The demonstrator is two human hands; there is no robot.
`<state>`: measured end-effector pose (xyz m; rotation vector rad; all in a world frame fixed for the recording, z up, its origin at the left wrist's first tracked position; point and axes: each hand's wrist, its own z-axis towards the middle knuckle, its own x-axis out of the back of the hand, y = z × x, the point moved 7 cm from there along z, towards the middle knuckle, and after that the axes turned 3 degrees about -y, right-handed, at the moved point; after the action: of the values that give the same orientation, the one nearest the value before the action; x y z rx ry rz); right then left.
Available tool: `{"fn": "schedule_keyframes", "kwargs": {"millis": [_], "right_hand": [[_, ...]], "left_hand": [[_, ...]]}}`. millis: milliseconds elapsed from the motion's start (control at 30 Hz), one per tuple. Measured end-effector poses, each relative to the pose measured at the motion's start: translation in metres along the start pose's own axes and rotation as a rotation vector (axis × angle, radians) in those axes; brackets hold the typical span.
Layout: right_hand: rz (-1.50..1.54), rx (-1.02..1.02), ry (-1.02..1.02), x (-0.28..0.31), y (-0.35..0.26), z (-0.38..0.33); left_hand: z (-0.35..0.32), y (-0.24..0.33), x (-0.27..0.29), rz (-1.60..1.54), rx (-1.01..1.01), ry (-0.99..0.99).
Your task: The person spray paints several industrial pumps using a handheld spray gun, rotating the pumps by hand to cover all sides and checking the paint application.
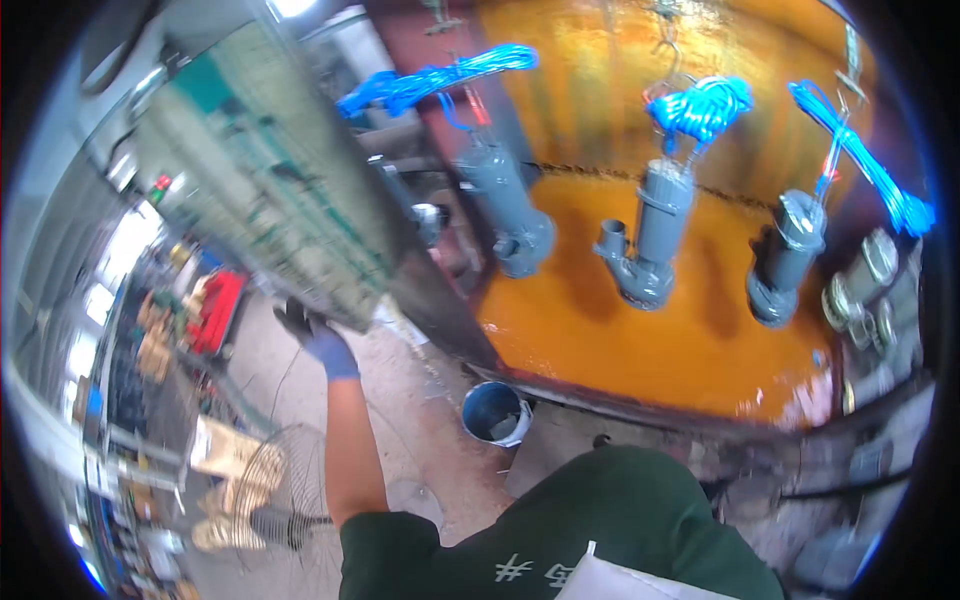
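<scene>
My left hand point(316, 338), in a glove with dark fingers and a lavender cuff, reaches forward to the lower edge of a big paint-smeared door panel point(275, 175). Its fingers look stretched out and slightly apart against that edge, though blur softens them. My right hand is out of sight. Beyond the panel, three grey pumps hang in an orange-coated booth point(560, 340): a left pump point(505, 205), a middle pump point(652, 235) and a right pump point(788, 260). Above them are bundles of blue cord point(702, 108), with metal hooks over the middle and right ones.
A blue-lined bucket point(495, 412) stands on the floor by the booth's front edge. More grey pump-like castings point(865, 285) are at the far right. To the left are a red cart point(217, 312), a wire cage-like frame point(285, 470) and a cardboard piece point(230, 450).
</scene>
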<state>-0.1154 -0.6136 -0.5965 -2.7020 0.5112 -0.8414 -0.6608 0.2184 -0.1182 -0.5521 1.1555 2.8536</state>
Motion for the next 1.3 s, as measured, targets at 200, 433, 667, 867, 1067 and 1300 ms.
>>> {"fn": "schedule_keyframes", "kwargs": {"millis": [200,433,667,867,1067,1300], "right_hand": [[0.412,-0.041,0.006,-0.037,0.129,0.037],[0.700,0.157,0.395,0.013,0.047,0.005],[0.442,0.642,0.353,0.090,-0.118,-0.083],[0.447,0.945,0.333,0.149,-0.210,-0.179],[0.437,1.009,0.553,0.196,-0.183,-0.203],[0.459,0.895,0.748,0.244,-0.116,-0.205]], "left_hand": [[-0.310,-0.186,0.130,0.307,0.559,-0.532],[-0.566,-0.140,0.107,0.767,1.177,-1.058],[-0.563,-0.024,-0.162,0.577,0.813,-1.599],[-0.679,0.112,-0.373,-0.124,0.973,-1.570],[-0.754,0.208,-0.447,-0.322,1.387,-1.491],[-0.820,0.270,-0.483,-0.331,1.637,-1.557]]}}
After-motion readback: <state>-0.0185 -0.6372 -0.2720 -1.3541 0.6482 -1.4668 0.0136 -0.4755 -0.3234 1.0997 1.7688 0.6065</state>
